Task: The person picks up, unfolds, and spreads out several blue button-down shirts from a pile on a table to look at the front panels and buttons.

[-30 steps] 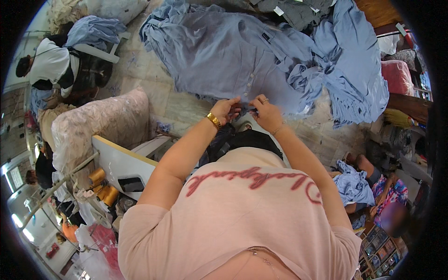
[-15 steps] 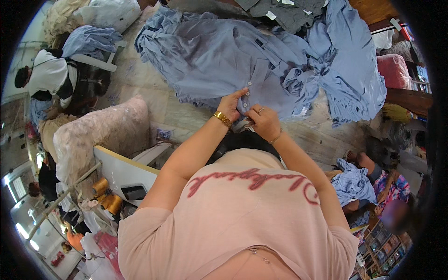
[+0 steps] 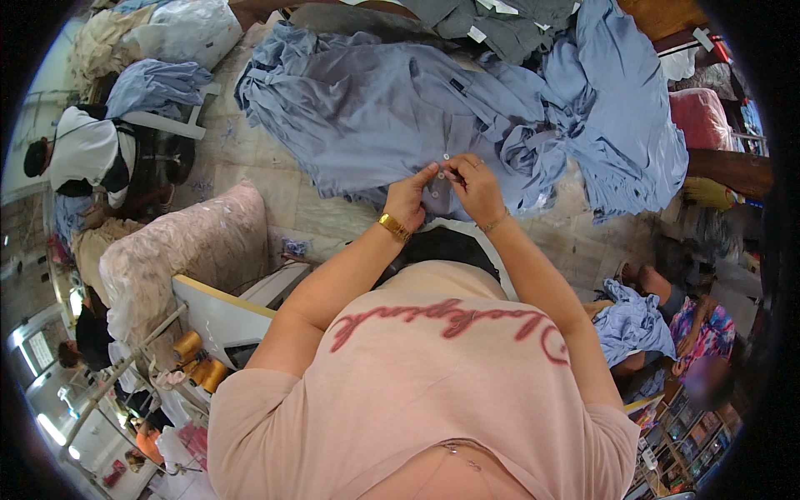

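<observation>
A light blue shirt (image 3: 350, 108) lies spread in folds in front of me, its placket with a row of small white buttons running toward me. My left hand (image 3: 407, 200) is closed in a pinch on the placket's left edge, a gold watch at its wrist. Fingertips of my right hand (image 3: 478, 192) pinch the same placket beside a button, almost touching the left thumb. A white button (image 3: 441, 176) shows just below the fingertips. What exactly sits between the fingers is hidden.
More blue garments (image 3: 612, 125) heap at the right, and dark grey cloth (image 3: 492, 25) with white tags lies at the far edge. A big wrapped bundle (image 3: 183, 242) stands at left, near orange thread cones (image 3: 200, 367). Other people sit at left and right, one beside blue cloth (image 3: 633, 321).
My right hand has moved away from me along the placket, up to the left fingertips. The left hand has shifted slightly toward me.
</observation>
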